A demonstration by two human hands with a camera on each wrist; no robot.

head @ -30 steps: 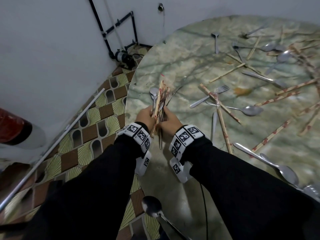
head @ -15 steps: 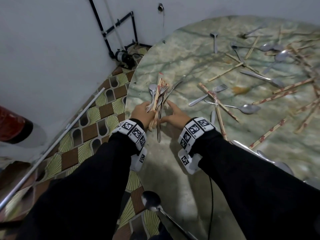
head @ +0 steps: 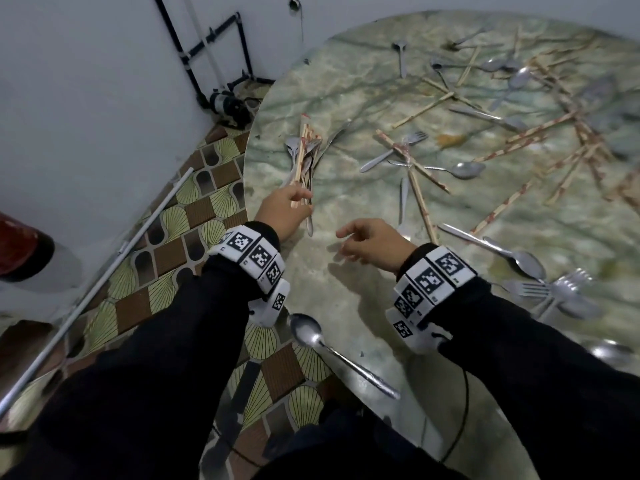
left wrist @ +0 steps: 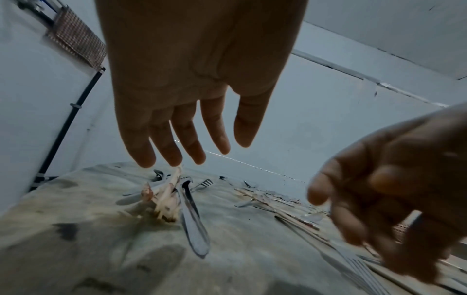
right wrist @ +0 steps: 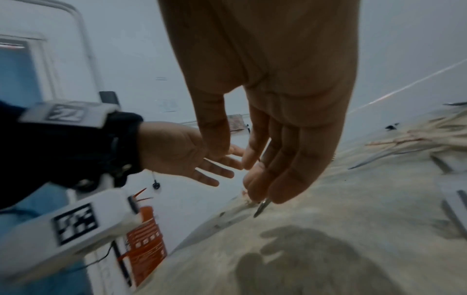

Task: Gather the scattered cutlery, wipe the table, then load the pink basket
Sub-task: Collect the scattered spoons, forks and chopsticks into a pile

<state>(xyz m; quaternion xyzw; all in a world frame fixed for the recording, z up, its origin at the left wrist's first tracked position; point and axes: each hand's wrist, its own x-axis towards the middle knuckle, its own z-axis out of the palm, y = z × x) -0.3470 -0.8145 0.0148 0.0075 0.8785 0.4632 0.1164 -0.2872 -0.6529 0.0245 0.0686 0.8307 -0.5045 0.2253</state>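
A bundle of spoons, forks and wooden chopsticks (head: 304,157) lies in a heap near the left rim of the round marbled table (head: 346,306). My left hand (head: 287,207) hovers at the bundle's near end with its fingers (left wrist: 192,127) straight and spread over the heap (left wrist: 177,199), holding nothing. To the right of the bundle and apart from it, my right hand (head: 363,239) is relaxed and empty. Loose chopsticks (head: 415,168), spoons and forks (head: 554,292) are strewn over the right half. One spoon (head: 332,351) lies at the near rim. No pink basket is in view.
The table rim curves close to a white wall with black pipes (head: 207,43). Left of the table are patterned floor tiles (head: 166,251), a long metal rod (head: 104,285) and a red object (head: 20,247). A brownish stain (head: 450,139) marks the tabletop.
Both hands held the bundle upright between them; now it lies flat on the table. My left hand has let go and opened over it, and my right hand has drawn away to the right.
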